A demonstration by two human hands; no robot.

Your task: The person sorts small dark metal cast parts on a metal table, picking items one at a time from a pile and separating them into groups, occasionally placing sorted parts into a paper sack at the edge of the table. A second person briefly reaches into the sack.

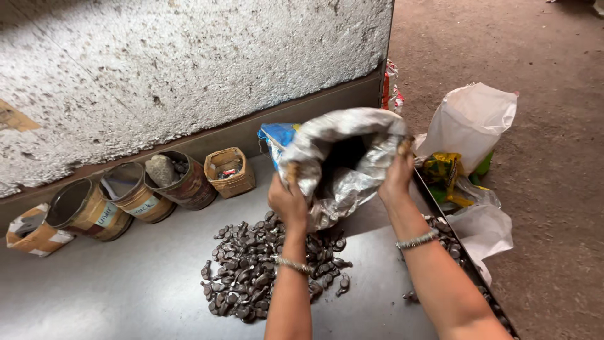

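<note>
A: Silver sack (343, 157), who's got it?
B: Both hands. L hand (287, 200) clenched on its near-left rim, R hand (396, 176) gripping the right rim. Mouth faces the person, sack lifted over the metal table (126, 283).
A: Under it?
B: Pile of dark small parts (258, 264), just below the L wrist, more by the right edge.
A: Far side?
B: Row of tins (126, 198) along the wall w/ a small basket (229, 171). White bag (469, 123) on the floor, right.
</note>
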